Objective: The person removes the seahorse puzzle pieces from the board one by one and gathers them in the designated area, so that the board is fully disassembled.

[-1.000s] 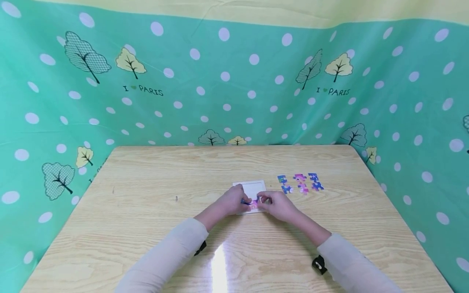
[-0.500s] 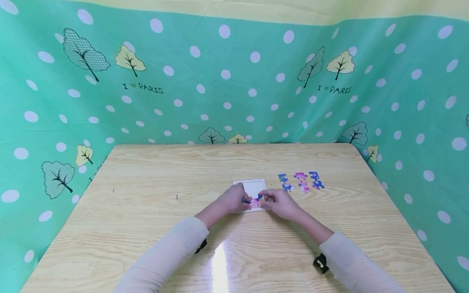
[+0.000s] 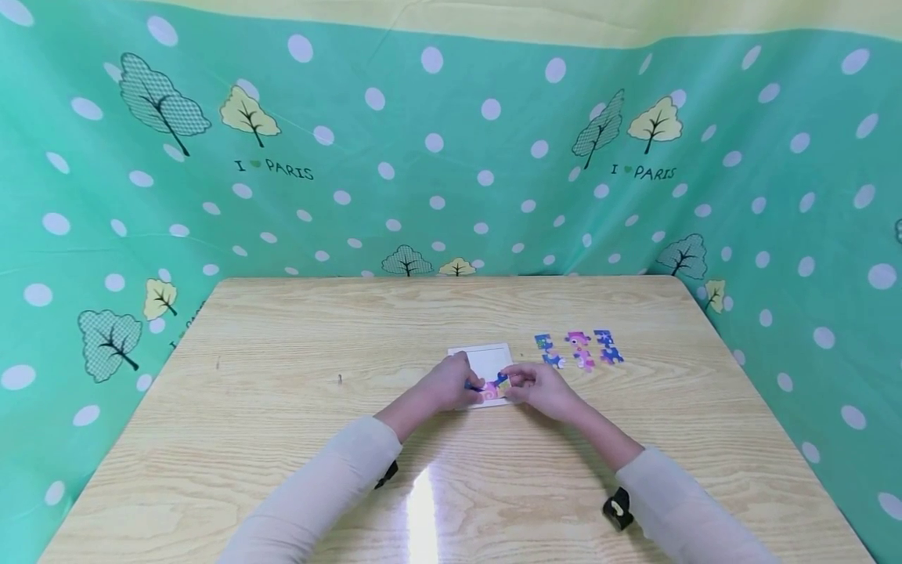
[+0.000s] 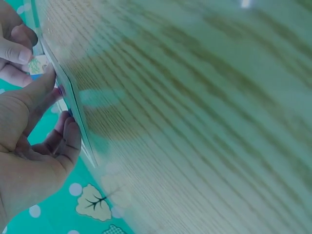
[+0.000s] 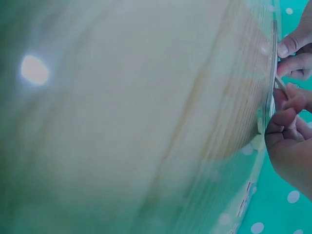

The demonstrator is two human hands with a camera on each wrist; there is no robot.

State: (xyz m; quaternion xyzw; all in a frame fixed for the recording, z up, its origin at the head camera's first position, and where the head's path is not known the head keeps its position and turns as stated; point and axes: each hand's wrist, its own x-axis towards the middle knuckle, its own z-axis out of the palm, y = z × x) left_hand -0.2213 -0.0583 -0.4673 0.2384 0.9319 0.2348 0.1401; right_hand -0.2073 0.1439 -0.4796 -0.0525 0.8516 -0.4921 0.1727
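A white puzzle frame point(image 3: 489, 362) lies on the table, with a pink jigsaw piece point(image 3: 491, 392) and a bit of blue in its near part. My left hand point(image 3: 449, 384) covers the frame's left side, fingers curled, holding it with the thumb by the near rim. My right hand point(image 3: 541, 389) pinches a blue and yellow-green jigsaw piece point(image 3: 503, 385) between thumb and fingers at the near right corner. That piece stands tilted over the frame in the right wrist view. Its printed face, with a green pattern, shows beside the left thumb in the left wrist view.
Several loose jigsaw pieces point(image 3: 578, 340) lie right of the frame in three short columns. A tiny dark mark point(image 3: 340, 379) is on the wooden table point(image 3: 282, 329) to the left. A green dotted curtain point(image 3: 437, 180) surrounds the table's back and sides.
My right hand has shifted slightly to the right and its piece has turned, showing more of its printed face. The left hand stays on the frame. The loose pieces lie as before.
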